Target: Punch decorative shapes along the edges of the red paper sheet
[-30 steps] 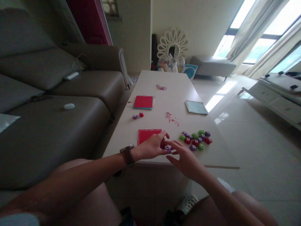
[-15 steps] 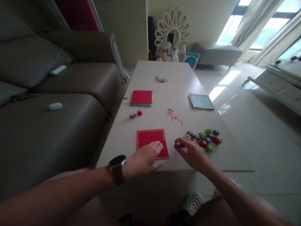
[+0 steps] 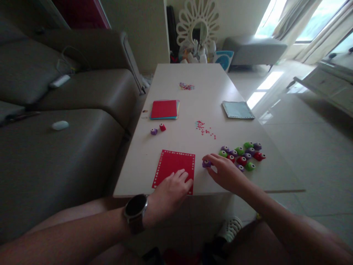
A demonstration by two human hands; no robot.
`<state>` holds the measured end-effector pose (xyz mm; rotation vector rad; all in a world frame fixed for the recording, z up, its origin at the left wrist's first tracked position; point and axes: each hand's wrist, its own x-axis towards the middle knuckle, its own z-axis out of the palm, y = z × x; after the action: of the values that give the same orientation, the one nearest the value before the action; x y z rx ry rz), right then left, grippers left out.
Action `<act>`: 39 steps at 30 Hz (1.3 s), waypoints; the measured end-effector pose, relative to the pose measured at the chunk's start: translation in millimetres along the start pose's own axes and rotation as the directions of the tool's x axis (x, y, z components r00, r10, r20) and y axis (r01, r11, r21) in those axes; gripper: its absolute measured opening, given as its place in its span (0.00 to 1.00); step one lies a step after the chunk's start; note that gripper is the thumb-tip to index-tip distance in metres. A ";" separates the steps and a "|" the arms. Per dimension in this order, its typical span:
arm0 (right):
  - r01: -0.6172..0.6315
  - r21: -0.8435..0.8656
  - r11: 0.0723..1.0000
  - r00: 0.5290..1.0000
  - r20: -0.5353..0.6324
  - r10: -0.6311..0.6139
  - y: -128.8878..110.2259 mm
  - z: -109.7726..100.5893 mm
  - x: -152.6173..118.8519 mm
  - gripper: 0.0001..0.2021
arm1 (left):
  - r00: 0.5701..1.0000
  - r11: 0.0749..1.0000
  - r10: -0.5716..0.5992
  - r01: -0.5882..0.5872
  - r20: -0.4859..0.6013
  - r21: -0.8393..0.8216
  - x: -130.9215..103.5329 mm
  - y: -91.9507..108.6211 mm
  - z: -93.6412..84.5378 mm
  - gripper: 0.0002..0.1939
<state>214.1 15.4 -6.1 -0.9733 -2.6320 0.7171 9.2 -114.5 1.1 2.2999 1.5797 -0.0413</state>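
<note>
A square of red paper (image 3: 176, 162) lies near the front edge of the table, punched with small holes along its left, top and right edges. On its lower right part rests my left hand (image 3: 173, 186), fingers spread and slightly bent, covering much of the bottom edge. To the right of the paper, my right hand (image 3: 220, 169) has thumb and fingers closed around a purple craft punch (image 3: 206, 163) at the tabletop. Just beyond that hand several more craft punches (image 3: 242, 161) in green, purple and red stand in a cluster.
On the white table (image 3: 204, 75) are a stack of coloured paper (image 3: 164, 109), a purple punch (image 3: 153, 131) and a red punch (image 3: 162, 127), scattered red paper bits (image 3: 203, 129), a farther confetti pile (image 3: 186, 86) and a pale punched sheet (image 3: 238, 109). A sofa (image 3: 110, 121) stands left.
The red paper has turned clockwise under my left hand, which has moved slightly down. My right hand still holds the purple craft punch. The view has shifted a little.
</note>
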 end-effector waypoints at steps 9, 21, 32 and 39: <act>0.004 -0.034 0.999 0.999 0.040 -0.003 -1.6 -2.3 -3.2 0.09 | 1.000 0.994 -0.018 0.021 0.023 -0.112 6.5 2.9 -10.7 0.08; -0.016 0.054 0.998 0.999 0.042 0.014 5.9 4.3 -4.1 0.09 | 0.998 0.962 0.000 -0.018 -0.064 -0.272 10.1 -1.7 0.8 0.08; 0.007 0.043 0.999 0.997 0.071 -0.010 3.6 7.2 -1.1 0.09 | 0.999 0.964 0.002 -0.015 -0.050 -0.264 10.7 -1.6 -0.5 0.09; 0.019 0.055 0.998 0.997 0.075 -0.023 1.5 9.9 -0.9 0.08 | 0.997 0.968 0.013 -0.030 -0.070 -0.248 11.3 -1.3 -0.2 0.08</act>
<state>211.8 12.2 -15.4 -0.9194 -2.6673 0.8318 12.2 -103.9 -1.5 2.1421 1.4965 0.2301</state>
